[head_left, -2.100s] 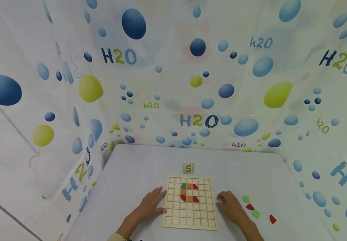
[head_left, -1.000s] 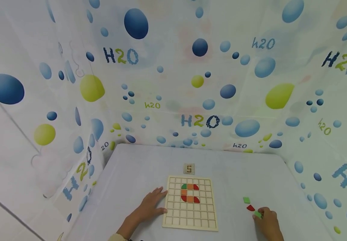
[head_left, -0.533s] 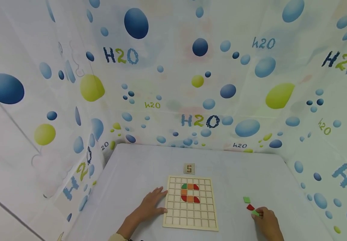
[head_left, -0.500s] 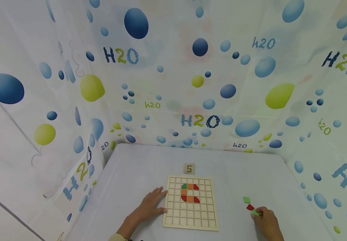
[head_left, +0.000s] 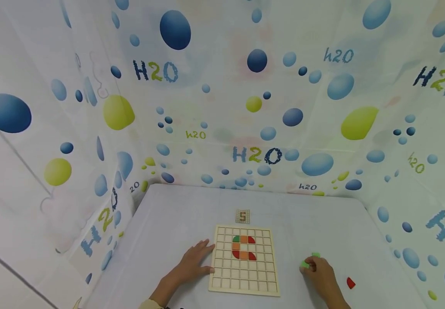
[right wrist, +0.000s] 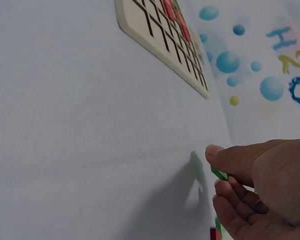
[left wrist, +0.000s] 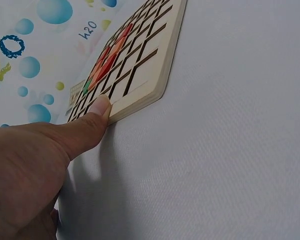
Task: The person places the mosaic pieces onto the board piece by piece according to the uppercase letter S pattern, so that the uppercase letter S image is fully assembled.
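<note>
A light wooden grid board (head_left: 245, 279) lies on the table, its upper middle cells filled with green, orange and red pieces in a C-like shape. My left hand (head_left: 192, 262) rests against the board's left edge, the thumb (left wrist: 100, 106) touching its rim. To the right of the board, my right hand (head_left: 320, 274) pinches a green square tile (head_left: 304, 264) between thumb and fingers. In the right wrist view this tile (right wrist: 219, 173) is held over the cloth. Another green tile (head_left: 316, 254) lies just beyond the fingers, with a red piece (right wrist: 213, 234) beside it, mostly hidden by the hand.
A red quarter-round piece (head_left: 351, 283) lies to the right of my right forearm. Behind the board is a small card (head_left: 242, 216) with a brown figure on a grid. White cloth (head_left: 183, 214) covers the table, and bubble-printed sheets (head_left: 214, 107) hang around it.
My right hand went from beside the board to the loose pieces, took hold of a green tile, and has moved left with it. The left hand stays at the board's edge.
</note>
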Demonstrator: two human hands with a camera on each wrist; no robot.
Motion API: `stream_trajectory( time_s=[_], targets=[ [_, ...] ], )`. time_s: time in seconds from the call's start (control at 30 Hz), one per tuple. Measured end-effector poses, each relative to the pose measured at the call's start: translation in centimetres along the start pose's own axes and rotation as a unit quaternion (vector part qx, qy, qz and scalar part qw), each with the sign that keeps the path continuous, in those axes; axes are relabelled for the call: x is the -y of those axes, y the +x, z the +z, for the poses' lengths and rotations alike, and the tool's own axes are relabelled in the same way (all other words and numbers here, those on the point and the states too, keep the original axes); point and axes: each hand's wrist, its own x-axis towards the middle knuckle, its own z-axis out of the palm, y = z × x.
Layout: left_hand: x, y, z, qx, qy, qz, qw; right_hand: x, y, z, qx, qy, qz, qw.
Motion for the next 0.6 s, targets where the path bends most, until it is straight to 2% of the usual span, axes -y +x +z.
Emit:
stream_trajectory(
  time_s=[0.17,0.3,0.47,0.6],
  targets=[
    [-0.1,0.1,-0.1,0.011,-0.005,-0.011,0.9999,3.3,0.2,2.3,0.001,0.003,-0.037,0.999],
    [-0.1,0.2,-0.1,0.01,-0.002,-0.01,0.9999,5.8,0.5,4.1,0.011,-0.002,-0.085,0.996],
    [-0.1,0.2,-0.2,0.012,0.0,-0.018,0.9998,8.3,0.6,6.2,0.057,0.02,-0.153,0.986],
    [-0.1,0.2,-0.2,0.021,-0.003,-0.027,0.9994,9.1,0.6,7.5,0.097,0.022,-0.193,0.976]
  ],
)
